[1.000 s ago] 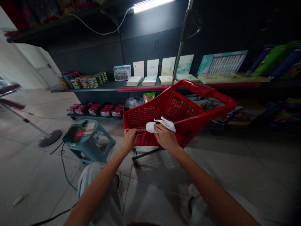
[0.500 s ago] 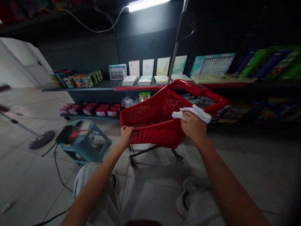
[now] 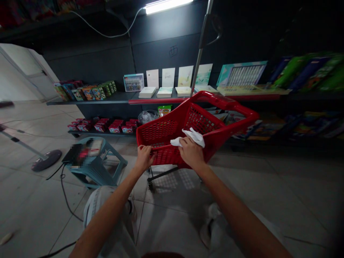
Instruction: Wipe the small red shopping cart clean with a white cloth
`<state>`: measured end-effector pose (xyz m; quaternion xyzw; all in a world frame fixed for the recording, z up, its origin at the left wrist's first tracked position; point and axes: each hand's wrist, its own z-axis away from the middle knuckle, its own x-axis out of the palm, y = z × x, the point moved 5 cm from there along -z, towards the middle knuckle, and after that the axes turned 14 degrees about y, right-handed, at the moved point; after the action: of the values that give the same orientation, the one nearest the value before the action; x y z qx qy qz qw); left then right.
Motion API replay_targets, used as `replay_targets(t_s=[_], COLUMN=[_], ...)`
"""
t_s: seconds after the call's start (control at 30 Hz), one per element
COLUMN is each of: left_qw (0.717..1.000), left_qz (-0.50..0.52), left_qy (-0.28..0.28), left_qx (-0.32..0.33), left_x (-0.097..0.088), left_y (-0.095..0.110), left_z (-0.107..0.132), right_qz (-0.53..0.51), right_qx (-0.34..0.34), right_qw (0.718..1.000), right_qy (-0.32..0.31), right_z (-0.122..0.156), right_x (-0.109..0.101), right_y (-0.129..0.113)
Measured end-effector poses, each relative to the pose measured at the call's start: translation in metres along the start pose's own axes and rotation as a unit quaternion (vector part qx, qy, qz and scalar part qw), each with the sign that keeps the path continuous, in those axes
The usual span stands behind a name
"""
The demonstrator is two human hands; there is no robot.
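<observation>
At centre frame, one red perforated plastic shopping cart (image 3: pixel 217 141), best braced by the left hand (image 3: pixel 144 157), clamped on its near rim. Probably best to press one bunched white cloth (image 3: pixel 197 137), gripped in the right hand (image 3: pixel 192 154), flat along that edge. At left, one blue-grey plastic stool (image 3: pixel 96 172); upper middle, four pale upright books (image 3: pixel 168 77).

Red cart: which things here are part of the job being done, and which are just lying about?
Part of the job, it seems:
- white cloth, in the right grip
- red cart, its rim held by the left grip

Probably just lying about:
- blue stool
- stacked books
- red boxes
- lit tube lamp
</observation>
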<state>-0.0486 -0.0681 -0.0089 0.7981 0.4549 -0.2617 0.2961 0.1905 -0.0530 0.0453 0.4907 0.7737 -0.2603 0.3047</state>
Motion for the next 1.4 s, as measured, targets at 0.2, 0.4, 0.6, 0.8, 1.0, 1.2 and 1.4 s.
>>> replay_targets(t_s=[0.2, 0.4, 0.6, 0.8, 1.0, 1.2, 1.4], left_qw=[1.000, 0.999, 0.998, 0.999, 1.000, 1.000, 1.000], left_qz=[-0.002, 0.007, 0.012, -0.001, -0.009, -0.005, -0.013], left_qy=[-0.020, -0.050, -0.059, -0.042, -0.011, -0.009, -0.008], left_qx=[-0.009, 0.016, 0.016, 0.010, 0.005, 0.001, -0.002], left_x=[0.000, 0.004, 0.008, 0.007, 0.001, -0.003, -0.001], left_y=[0.002, -0.009, -0.022, -0.014, 0.000, 0.005, 0.007], left_z=[0.000, -0.002, -0.002, -0.001, 0.002, -0.001, -0.002], right_qz=[-0.056, -0.062, 0.030, 0.045, 0.053, -0.002, -0.079], right_qx=[-0.030, -0.054, 0.041, 0.035, 0.040, 0.016, -0.014], right_qw=[0.998, 0.996, 0.998, 0.992, 0.994, 0.999, 0.996], right_qy=[-0.025, -0.026, 0.047, 0.109, 0.083, 0.029, 0.032], right_z=[0.004, -0.005, -0.014, -0.009, -0.006, 0.002, 0.015], right_x=[0.013, 0.008, -0.022, -0.042, -0.028, -0.007, 0.004], right_y=[-0.045, -0.025, 0.068, 0.092, 0.075, 0.034, -0.013])
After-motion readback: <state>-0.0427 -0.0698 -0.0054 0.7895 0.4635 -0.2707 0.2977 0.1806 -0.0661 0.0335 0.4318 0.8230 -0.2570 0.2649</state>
